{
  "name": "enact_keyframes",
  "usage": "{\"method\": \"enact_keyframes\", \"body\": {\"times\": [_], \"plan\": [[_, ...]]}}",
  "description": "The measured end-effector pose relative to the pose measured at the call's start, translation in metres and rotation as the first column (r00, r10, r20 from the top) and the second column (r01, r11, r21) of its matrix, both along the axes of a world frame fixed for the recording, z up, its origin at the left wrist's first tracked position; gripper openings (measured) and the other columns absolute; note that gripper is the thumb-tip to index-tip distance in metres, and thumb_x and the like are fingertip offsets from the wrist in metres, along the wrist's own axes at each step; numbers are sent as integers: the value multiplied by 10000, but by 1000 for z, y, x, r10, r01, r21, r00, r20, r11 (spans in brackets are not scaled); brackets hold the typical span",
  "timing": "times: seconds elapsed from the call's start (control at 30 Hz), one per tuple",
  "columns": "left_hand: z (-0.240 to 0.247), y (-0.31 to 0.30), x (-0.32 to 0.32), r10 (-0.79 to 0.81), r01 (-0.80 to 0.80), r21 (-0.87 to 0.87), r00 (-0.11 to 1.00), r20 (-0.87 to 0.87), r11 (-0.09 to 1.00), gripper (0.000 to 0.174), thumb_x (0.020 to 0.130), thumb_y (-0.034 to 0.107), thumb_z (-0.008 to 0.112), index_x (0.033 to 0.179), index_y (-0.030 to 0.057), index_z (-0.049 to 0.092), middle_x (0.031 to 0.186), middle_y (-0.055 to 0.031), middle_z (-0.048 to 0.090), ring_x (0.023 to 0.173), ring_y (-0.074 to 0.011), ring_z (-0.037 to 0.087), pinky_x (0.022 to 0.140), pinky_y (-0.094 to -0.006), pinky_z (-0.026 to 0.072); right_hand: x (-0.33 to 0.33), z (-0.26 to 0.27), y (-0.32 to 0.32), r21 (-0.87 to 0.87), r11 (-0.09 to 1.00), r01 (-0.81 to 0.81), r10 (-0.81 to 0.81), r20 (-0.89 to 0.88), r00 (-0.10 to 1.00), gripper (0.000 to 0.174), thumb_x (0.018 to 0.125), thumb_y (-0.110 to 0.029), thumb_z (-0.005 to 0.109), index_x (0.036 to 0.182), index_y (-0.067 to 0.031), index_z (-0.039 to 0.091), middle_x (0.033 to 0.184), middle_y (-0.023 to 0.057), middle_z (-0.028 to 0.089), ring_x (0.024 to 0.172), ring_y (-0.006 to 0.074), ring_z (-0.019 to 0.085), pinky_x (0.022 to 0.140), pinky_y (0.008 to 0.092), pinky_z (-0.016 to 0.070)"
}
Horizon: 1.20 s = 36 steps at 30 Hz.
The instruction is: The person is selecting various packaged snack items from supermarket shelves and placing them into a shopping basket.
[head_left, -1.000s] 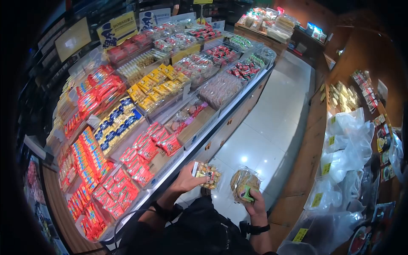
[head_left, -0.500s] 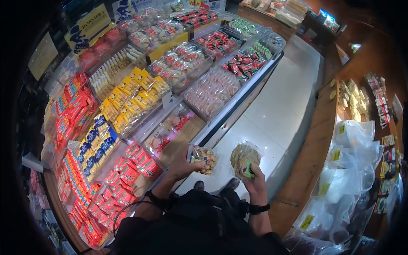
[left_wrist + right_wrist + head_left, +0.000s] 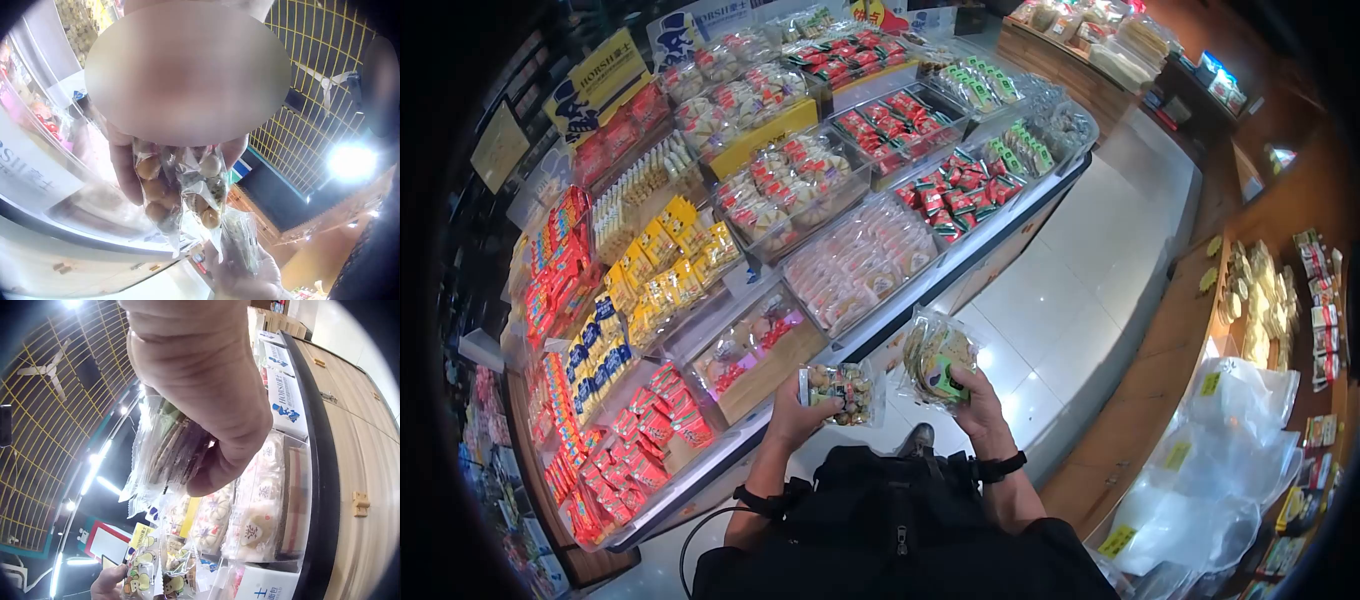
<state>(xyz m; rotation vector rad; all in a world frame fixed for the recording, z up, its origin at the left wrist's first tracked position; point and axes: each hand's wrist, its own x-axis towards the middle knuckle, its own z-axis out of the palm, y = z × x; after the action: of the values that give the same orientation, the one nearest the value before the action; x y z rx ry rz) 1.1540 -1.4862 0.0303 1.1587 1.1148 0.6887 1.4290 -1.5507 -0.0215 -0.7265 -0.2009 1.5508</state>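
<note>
In the head view my left hand (image 3: 802,412) grips a clear packet of small round snacks (image 3: 852,393), its thumb across the front. My right hand (image 3: 982,408) pinches a clear packet of flat round crackers with a green label (image 3: 940,360), thumb on the label. The two packets are side by side, a small gap between them, over the display's front edge and the floor. In the left wrist view the round snacks (image 3: 161,194) hang below a blurred patch. The right wrist view shows the crackers (image 3: 172,447) edge-on under my curled fingers.
A tiered display of packed snacks (image 3: 860,265) fills the left, its front edge just beyond my hands. Wooden cabinets (image 3: 1090,470) with plastic-bagged goods (image 3: 1230,430) line the right. A tiled aisle (image 3: 1080,270) runs between; a shoe (image 3: 918,440) shows below.
The view has shifted along the display, and my body now appears more upright in the frame. Both hands still hold their packets, which have come closer together.
</note>
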Motion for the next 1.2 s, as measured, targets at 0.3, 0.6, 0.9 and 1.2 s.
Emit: {"method": "enact_keyframes", "body": {"times": [0.3,0.6,0.9,1.2], "plan": [[-24,2,50,37,-38,21,999,35,999,578,693,172,797,1183,14,534,985,-44,637,856,-124,605,766,-285,517,61,-6,19,-27,997,-66,65,-39,997,538,851,-115,639,1329,10,424,1222,115,577,1080,223,604,952,367,501],[-13,36,58,-77,95,93,980,-183,991,615,673,231,817,1185,18,552,1037,-45,626,967,-132,570,898,-296,452,76,0,53,3,993,-120,120,55,991,634,811,-144,657,1366,9,391,1264,145,550,1130,284,570,978,415,470],[-9,45,5,132,-103,150,972,-193,983,565,628,246,808,1078,-13,586,972,-117,639,895,-200,609,814,-318,478,21,36,128,8,947,-322,307,288,907,620,810,-161,668,1333,42,404,1217,147,573,1090,249,595,957,370,486],[-12,11,-54,371,-369,36,927,-54,929,513,706,114,765,1157,3,548,975,-52,647,888,-123,614,783,-285,510,-63,48,178,-2,814,-581,566,226,793,513,826,-90,668,1281,32,464,1134,112,623,1019,207,636,911,349,529]]}}
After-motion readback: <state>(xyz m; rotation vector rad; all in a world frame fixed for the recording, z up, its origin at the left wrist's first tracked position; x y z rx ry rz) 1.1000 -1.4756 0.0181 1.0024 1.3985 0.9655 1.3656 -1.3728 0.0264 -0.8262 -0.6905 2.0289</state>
